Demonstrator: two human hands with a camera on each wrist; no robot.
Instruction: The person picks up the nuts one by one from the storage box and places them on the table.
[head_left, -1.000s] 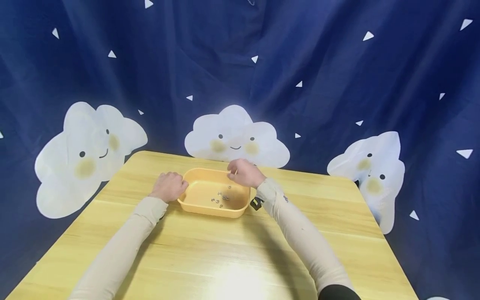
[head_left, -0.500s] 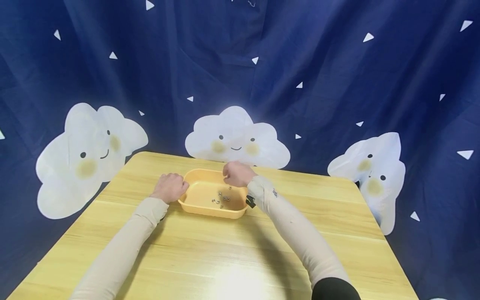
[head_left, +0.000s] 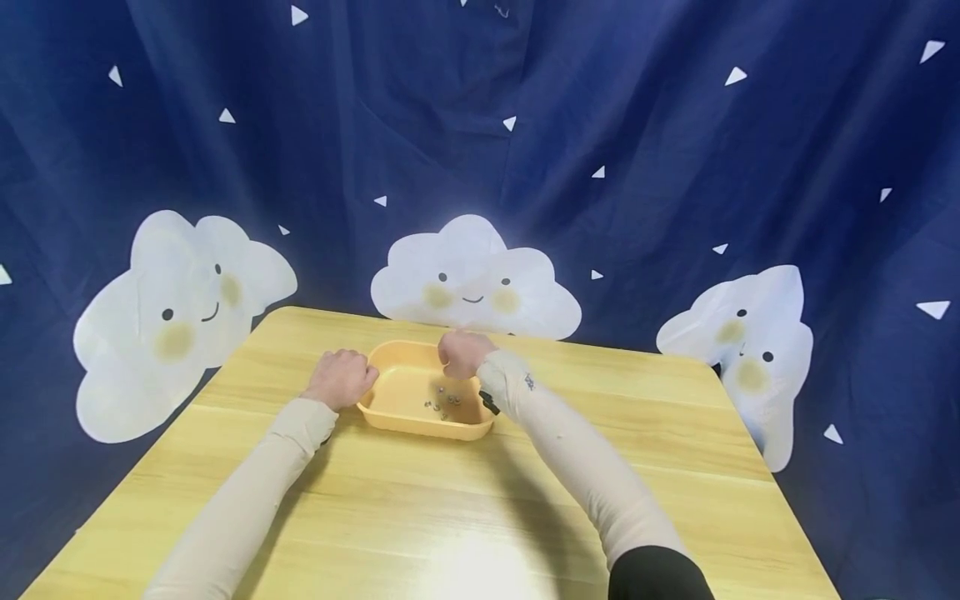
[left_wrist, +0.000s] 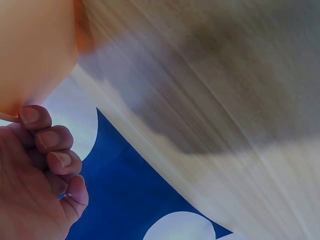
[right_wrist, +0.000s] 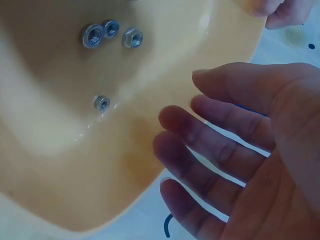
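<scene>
A yellow plastic basin (head_left: 401,383) sits on the wooden table, with several small metal flange nuts (head_left: 453,400) on its floor. Up close in the right wrist view, three nuts cluster together while a single nut (right_wrist: 102,103) lies nearer the back wall. My left hand (head_left: 341,379) grips the basin's left rim, its curled fingertips (left_wrist: 31,116) showing beneath the lip. Over the far right part of the basin hovers my right hand (head_left: 462,353). Its fingers are loosely bent and spread, and nothing is between thumb and fingers in the right wrist view.
The light wooden table (head_left: 360,508) extends around the basin on all sides. Directly behind its far edge hangs a dark blue curtain (head_left: 450,142) with white clouds. A black wrist device (head_left: 489,403) is strapped at the right cuff.
My right hand has shifted left along the basin's far side, from its right corner inward. The left hand keeps its grip, and the nuts look unmoved.
</scene>
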